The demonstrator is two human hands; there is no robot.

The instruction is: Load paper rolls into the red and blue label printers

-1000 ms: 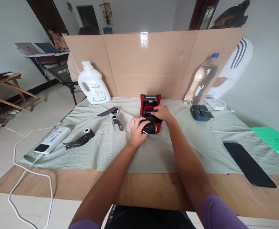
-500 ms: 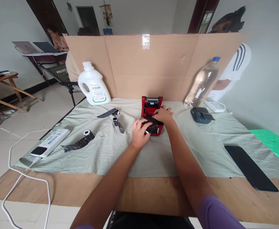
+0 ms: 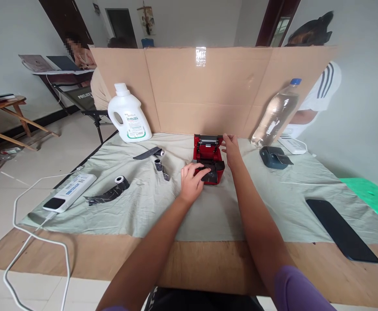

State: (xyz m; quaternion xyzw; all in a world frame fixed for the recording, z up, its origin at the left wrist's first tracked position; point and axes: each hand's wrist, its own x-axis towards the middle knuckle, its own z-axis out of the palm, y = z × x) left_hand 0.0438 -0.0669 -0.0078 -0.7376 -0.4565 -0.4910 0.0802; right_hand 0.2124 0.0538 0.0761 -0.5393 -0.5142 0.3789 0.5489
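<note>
In front of me stands a small red and black label printer [image 3: 220,172], its lid [image 3: 205,142] tilted up and back. A black strip of label material [image 3: 210,176] lies across its front. My left hand [image 3: 192,181] is at the front left corner, thumb and fingers pressing on the strip. At the upper right, my right hand [image 3: 232,149] has its fingertips closed on the raised lid's right edge. The fingers hide part of the strip.
Black label rolls [image 3: 121,183] lie at left. A white detergent jug [image 3: 132,116] and a water bottle [image 3: 278,114] lean near the cardboard screen [image 3: 182,86]. At right are a dark small printer [image 3: 273,157] and a phone [image 3: 341,229]; a white power strip [image 3: 69,193] lies left.
My right hand has moved from inside the printer up and back to the lid's right edge. My left hand has stayed at the front with the black strip, which now lies flatter.
</note>
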